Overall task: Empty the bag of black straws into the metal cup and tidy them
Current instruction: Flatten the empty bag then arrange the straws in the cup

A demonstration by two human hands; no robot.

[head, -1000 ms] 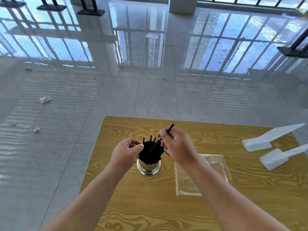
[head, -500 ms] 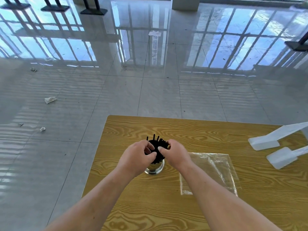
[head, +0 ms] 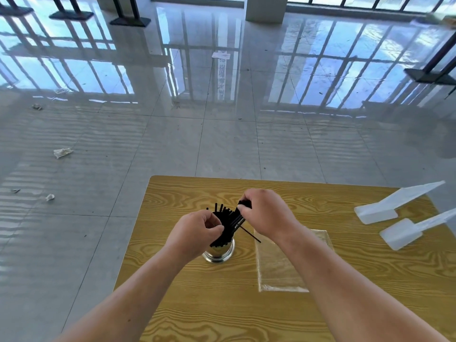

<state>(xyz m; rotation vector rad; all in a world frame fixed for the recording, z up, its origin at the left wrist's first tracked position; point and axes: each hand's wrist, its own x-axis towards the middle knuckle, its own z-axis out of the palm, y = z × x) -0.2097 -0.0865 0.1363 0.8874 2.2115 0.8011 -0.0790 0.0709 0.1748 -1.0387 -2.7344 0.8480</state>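
Note:
A shiny metal cup (head: 219, 253) stands on the wooden table (head: 246, 312), packed with black straws (head: 225, 227) that lean and stick out above its rim. My left hand (head: 197, 233) presses against the left side of the bundle, fingers curled on the straws. My right hand (head: 265, 213) grips a bunch of straw tops at the upper right. One loose straw (head: 251, 235) juts out to the right under that hand. The empty clear plastic bag (head: 278, 270) lies flat right of the cup.
Two white plastic scoop-like pieces (head: 385, 208) (head: 407, 230) lie at the table's right edge. The table's far edge and left edge are close to the cup. Beyond is a glossy tiled floor with crumpled paper scraps (head: 63, 152).
My right hand has lifted up and to the right with a bunch of straws, fanning the bundle. The left hand has stayed at the cup's left side. One straw now pokes out sideways.

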